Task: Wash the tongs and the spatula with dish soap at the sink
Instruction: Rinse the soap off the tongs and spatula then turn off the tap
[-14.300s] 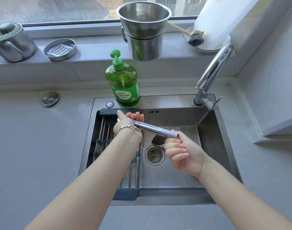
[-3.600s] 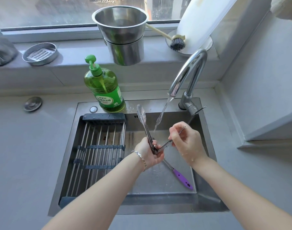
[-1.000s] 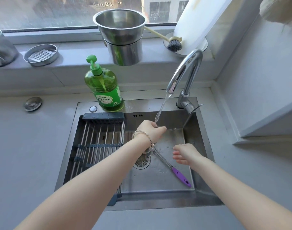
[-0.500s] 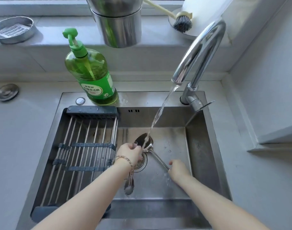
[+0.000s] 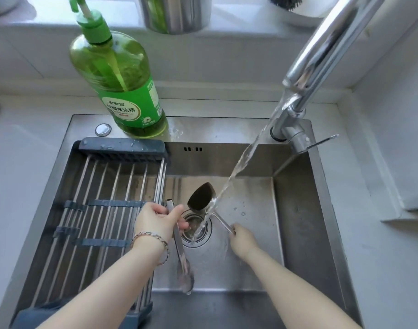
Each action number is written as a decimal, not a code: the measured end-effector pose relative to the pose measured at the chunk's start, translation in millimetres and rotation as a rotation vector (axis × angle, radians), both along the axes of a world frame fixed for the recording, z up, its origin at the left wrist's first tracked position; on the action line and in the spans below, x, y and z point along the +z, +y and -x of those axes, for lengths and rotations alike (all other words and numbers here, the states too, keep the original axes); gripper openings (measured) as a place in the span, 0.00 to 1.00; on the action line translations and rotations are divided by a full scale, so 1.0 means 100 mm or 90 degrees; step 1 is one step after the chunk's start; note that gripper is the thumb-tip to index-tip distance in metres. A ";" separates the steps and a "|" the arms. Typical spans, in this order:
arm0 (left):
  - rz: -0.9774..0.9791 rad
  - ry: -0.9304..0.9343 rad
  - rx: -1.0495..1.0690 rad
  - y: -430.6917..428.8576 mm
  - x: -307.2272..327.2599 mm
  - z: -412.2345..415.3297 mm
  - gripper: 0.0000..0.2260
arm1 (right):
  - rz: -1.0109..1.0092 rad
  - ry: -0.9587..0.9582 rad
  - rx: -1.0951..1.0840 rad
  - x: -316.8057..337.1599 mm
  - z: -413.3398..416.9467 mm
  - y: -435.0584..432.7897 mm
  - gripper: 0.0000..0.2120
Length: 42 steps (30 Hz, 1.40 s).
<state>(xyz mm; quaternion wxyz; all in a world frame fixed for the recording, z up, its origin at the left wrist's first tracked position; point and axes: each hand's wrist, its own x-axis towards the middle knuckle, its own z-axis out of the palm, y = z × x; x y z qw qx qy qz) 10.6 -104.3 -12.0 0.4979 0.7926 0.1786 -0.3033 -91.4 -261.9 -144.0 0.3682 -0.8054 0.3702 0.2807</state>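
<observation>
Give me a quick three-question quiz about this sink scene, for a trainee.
1. True or false: the water stream lands on the rack.
2. Which hand holds the tongs? A) left hand B) right hand
3. Fill in: the soap bottle stands on the sink rim, behind the ____.

Key: 1. False; it runs past the spatula head toward the drain. 2. A; the right hand grips the spatula handle. 3. Rack.
</observation>
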 end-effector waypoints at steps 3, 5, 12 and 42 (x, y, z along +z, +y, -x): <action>0.063 -0.015 0.029 -0.05 0.17 0.00 0.11 | -0.016 -0.088 -0.048 0.40 -0.01 -0.03 0.08; 0.081 -0.030 0.008 -0.09 0.31 0.00 0.13 | -0.042 -0.151 -0.089 0.71 0.01 -0.07 0.06; 0.206 0.040 -0.002 -0.32 0.94 0.04 0.09 | -0.143 -0.359 -0.166 1.82 0.23 -0.12 0.16; 0.111 -0.148 -0.036 -0.72 1.51 0.07 0.24 | -0.019 -0.620 -0.321 2.65 -0.49 0.03 0.20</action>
